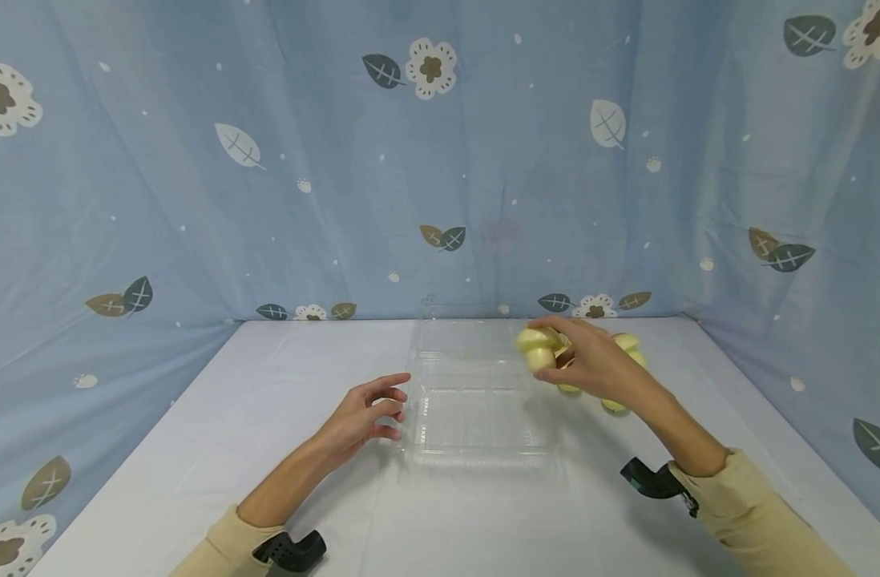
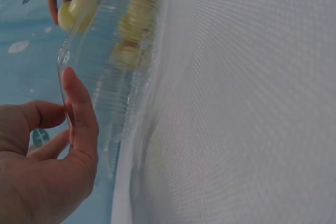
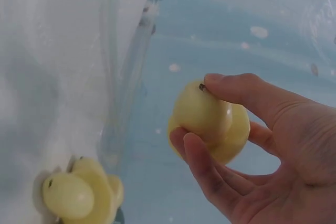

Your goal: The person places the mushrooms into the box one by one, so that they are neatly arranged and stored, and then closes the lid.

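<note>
A pale yellow mushroom-shaped piece (image 1: 539,346) is held up by my right hand (image 1: 587,357), pinched between thumb and fingertips. The right wrist view shows a small dark spot on this piece (image 3: 202,116). It is above the right side of a clear plastic clamshell box (image 1: 476,417), which lies opened on the table. My left hand (image 1: 364,417) is at the box's left edge. The left wrist view shows the box's thin rim (image 2: 64,56) between its thumb and fingers. More yellow pieces (image 1: 630,346) rest right of the box, partly hidden behind my right hand.
A white cloth covers the table (image 1: 303,353). Blue patterned curtains (image 1: 324,200) hang behind it and along both sides. Black wrist cameras (image 1: 292,551) sit at both cuffs. The box's transparent raised part (image 1: 469,336) is at the back.
</note>
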